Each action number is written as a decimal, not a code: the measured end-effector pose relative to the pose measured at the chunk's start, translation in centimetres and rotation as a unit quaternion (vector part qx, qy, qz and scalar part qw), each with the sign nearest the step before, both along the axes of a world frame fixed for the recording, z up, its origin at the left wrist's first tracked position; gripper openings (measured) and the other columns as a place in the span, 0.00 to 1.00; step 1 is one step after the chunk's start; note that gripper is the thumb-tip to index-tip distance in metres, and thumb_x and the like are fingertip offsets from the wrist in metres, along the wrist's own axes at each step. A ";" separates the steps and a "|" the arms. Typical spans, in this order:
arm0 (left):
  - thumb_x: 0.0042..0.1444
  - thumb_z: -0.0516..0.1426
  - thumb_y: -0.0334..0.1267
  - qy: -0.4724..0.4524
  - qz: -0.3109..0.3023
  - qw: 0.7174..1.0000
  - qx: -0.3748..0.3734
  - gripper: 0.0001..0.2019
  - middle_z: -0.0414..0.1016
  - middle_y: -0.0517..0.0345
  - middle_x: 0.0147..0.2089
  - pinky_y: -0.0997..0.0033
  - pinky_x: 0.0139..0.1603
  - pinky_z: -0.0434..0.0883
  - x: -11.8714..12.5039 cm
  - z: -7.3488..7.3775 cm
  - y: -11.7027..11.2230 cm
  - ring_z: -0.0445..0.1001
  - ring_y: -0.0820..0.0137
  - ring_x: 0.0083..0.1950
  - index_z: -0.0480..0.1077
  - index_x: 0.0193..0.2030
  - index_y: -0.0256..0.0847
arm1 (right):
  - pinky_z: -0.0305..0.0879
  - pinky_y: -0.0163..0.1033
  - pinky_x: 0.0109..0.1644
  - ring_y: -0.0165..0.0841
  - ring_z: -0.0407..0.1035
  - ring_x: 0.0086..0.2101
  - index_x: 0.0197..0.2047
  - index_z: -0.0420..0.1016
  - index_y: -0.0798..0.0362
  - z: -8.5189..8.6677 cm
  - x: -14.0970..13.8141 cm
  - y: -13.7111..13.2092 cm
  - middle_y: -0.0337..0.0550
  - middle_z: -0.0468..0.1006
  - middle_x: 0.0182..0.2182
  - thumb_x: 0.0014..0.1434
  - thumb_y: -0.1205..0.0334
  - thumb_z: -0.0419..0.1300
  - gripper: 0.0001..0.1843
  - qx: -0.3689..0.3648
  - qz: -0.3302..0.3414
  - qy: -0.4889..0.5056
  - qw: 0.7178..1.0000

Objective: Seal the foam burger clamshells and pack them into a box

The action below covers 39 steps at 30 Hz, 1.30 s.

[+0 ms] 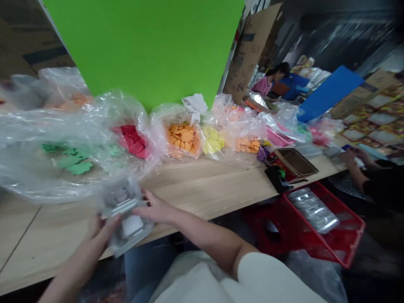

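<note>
Both my hands grip a clear plastic clamshell pack (126, 210) over the front edge of the wooden table. My left hand (101, 233) has its thumb along the near left side. From the right, my right hand (154, 208) pinches the pack near its middle. Blur hides what lies inside the pack, though a white patch shows in its lower half. Just beyond are open clear bags with green pieces (74, 160), red pieces (134, 141), orange pieces (183, 138) and yellow pieces (213, 139).
A bright green panel (145, 50) stands behind the bags. On the right are a brown tray (296, 162) and, lower down, a red crate (344, 227) holding clear plastic packs (312, 209). A co-worker's hands (355, 158) are at the far right; another person (268, 82) sits farther back.
</note>
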<state>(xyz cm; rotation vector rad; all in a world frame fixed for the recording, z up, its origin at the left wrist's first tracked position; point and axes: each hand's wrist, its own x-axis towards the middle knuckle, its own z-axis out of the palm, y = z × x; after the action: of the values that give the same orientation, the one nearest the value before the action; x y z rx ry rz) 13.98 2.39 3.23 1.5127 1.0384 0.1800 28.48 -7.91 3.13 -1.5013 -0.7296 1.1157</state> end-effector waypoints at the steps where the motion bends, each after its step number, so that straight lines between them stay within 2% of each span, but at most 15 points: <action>1: 0.47 0.54 0.60 -0.020 -0.005 0.999 -0.036 0.26 0.69 0.65 0.54 0.62 0.47 0.70 1.7 0.2 -1.7 0.68 0.62 0.55 0.59 0.52 0.57 | 0.64 0.44 0.49 0.37 0.65 0.48 0.60 0.54 0.49 -0.1 1.2 -1.5 0.44 0.68 0.51 0.47 0.54 0.64 0.39 -0.008 -0.025 -0.012 1.000; 3: 0.48 0.54 0.59 -0.051 -0.039 0.993 -0.096 0.28 0.67 0.56 0.57 0.63 0.46 0.70 5.0 0.4 -4.1 0.68 0.61 0.55 0.57 0.55 0.53 | 0.64 0.43 0.49 0.37 0.66 0.47 0.59 0.56 0.49 -0.8 3.2 -3.7 0.43 0.70 0.49 0.49 0.56 0.62 0.35 -0.021 -0.084 -0.026 0.996; 5: 0.49 0.53 0.58 -0.060 -0.058 0.991 -0.105 0.31 0.64 0.50 0.58 0.62 0.46 0.70 7.5 0.3 -5.4 0.67 0.60 0.56 0.54 0.57 0.50 | 0.65 0.42 0.47 0.36 0.67 0.45 0.58 0.57 0.49 -1.8 4.6 -5.3 0.42 0.71 0.48 0.51 0.56 0.60 0.32 -0.009 -0.120 -0.042 0.992; 9: 0.51 0.51 0.58 -0.054 -0.056 0.995 -0.061 0.35 0.56 0.46 0.63 0.58 0.51 0.66 9.1 -0.6 -5.9 0.61 0.58 0.60 0.45 0.63 0.49 | 0.65 0.44 0.49 0.38 0.66 0.47 0.60 0.53 0.51 -2.7 5.4 -8.2 0.49 0.67 0.52 0.52 0.51 0.59 0.35 -0.019 -0.163 -0.101 0.981; 11: 0.52 0.51 0.55 -0.082 -0.048 0.995 0.031 0.35 0.51 0.45 0.65 0.55 0.56 0.62 8.2 -0.6 -5.9 0.55 0.57 0.63 0.46 0.63 0.46 | 0.62 0.46 0.52 0.40 0.61 0.52 0.61 0.51 0.53 -1.9 5.2 -10.0 0.53 0.61 0.56 0.52 0.50 0.57 0.36 -0.032 -0.203 -0.199 0.958; 13: 0.52 0.54 0.50 -0.130 -0.085 0.970 0.186 0.31 0.51 0.47 0.65 0.54 0.61 0.55 6.7 -0.2 -6.1 0.51 0.57 0.65 0.51 0.62 0.45 | 0.57 0.48 0.56 0.40 0.56 0.56 0.61 0.51 0.53 -0.6 4.7 -11.5 0.53 0.59 0.57 0.55 0.54 0.55 0.33 -0.001 -0.208 -0.337 0.918; 16: 0.54 0.54 0.41 -0.166 -0.161 0.909 0.347 0.24 0.58 0.51 0.62 0.56 0.64 0.50 4.5 0.5 -7.3 0.52 0.60 0.65 0.58 0.59 0.47 | 0.48 0.52 0.60 0.42 0.49 0.59 0.58 0.57 0.53 1.2 3.7 -12.0 0.52 0.62 0.56 0.56 0.59 0.54 0.26 0.057 -0.071 -0.511 0.855; 18: 0.57 0.50 0.38 -0.161 -0.134 0.904 0.372 0.20 0.62 0.52 0.59 0.58 0.63 0.53 3.5 0.5 -8.1 0.57 0.62 0.62 0.60 0.57 0.46 | 0.45 0.55 0.60 0.44 0.51 0.58 0.52 0.65 0.54 1.8 2.9 -11.4 0.53 0.67 0.52 0.56 0.61 0.55 0.20 0.066 0.049 -0.568 0.819; 20: 0.58 0.48 0.38 -0.143 -0.062 0.920 0.359 0.17 0.66 0.52 0.55 0.61 0.59 0.59 2.7 0.1 -8.8 0.62 0.64 0.58 0.63 0.54 0.44 | 0.45 0.57 0.59 0.44 0.59 0.54 0.43 0.70 0.54 2.0 2.3 -10.5 0.53 0.73 0.45 0.57 0.63 0.54 0.11 0.056 0.113 -0.584 0.802; 23: 0.58 0.49 0.40 -0.105 0.024 0.942 0.318 0.14 0.70 0.52 0.50 0.64 0.53 0.65 1.8 -0.3 -9.2 0.68 0.65 0.51 0.66 0.50 0.43 | 0.50 0.54 0.57 0.39 0.65 0.47 0.35 0.70 0.53 2.2 2.7 -10.1 0.48 0.75 0.37 0.58 0.62 0.54 0.06 0.052 0.114 -0.552 0.824; 29: 0.56 0.51 0.43 -0.096 0.020 0.943 0.319 0.13 0.72 0.53 0.45 0.66 0.49 0.66 1.8 1.7 -8.9 0.70 0.65 0.47 0.69 0.44 0.42 | 0.60 0.44 0.50 0.36 0.66 0.45 0.37 0.67 0.52 2.1 3.7 -11.3 0.46 0.73 0.41 0.56 0.63 0.54 0.04 0.105 0.033 -0.446 0.888; 32: 0.54 0.53 0.45 -0.131 0.047 0.957 0.253 0.14 0.71 0.53 0.45 0.65 0.45 0.68 3.1 3.2 -9.6 0.71 0.65 0.45 0.68 0.45 0.41 | 0.62 0.43 0.50 0.35 0.67 0.46 0.36 0.66 0.50 1.8 3.3 -11.8 0.45 0.73 0.43 0.55 0.62 0.55 0.03 0.132 -0.057 -0.364 0.920; 35: 0.52 0.55 0.47 -0.231 0.045 0.969 0.069 0.23 0.67 0.51 0.53 0.65 0.47 0.67 5.0 4.7 -11.1 0.69 0.65 0.49 0.60 0.54 0.44 | 0.61 0.45 0.52 0.35 0.67 0.47 0.36 0.66 0.50 2.0 2.9 -12.1 0.46 0.73 0.45 0.54 0.61 0.57 0.05 0.173 -0.114 -0.290 0.934; 37: 0.52 0.55 0.49 -0.291 0.022 0.951 -0.098 0.29 0.65 0.52 0.55 0.65 0.46 0.68 6.2 5.4 -12.1 0.69 0.65 0.50 0.52 0.59 0.50 | 0.60 0.47 0.54 0.36 0.68 0.47 0.36 0.66 0.51 2.6 2.7 -12.4 0.47 0.73 0.46 0.54 0.60 0.58 0.06 0.194 -0.116 -0.268 0.936; 39: 0.52 0.54 0.52 -0.317 -0.006 0.918 -0.238 0.31 0.67 0.53 0.52 0.65 0.42 0.69 7.2 5.8 -12.9 0.71 0.66 0.46 0.48 0.62 0.53 | 0.52 0.52 0.59 0.37 0.67 0.49 0.35 0.67 0.50 3.1 2.6 -12.8 0.47 0.73 0.47 0.54 0.60 0.58 0.05 0.197 -0.090 -0.295 0.931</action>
<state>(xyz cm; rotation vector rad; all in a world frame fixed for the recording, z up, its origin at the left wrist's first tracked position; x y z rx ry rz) 21.15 -10.46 9.02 0.9128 0.4937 0.3537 31.12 -20.71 6.25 -1.5158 -1.1220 0.3313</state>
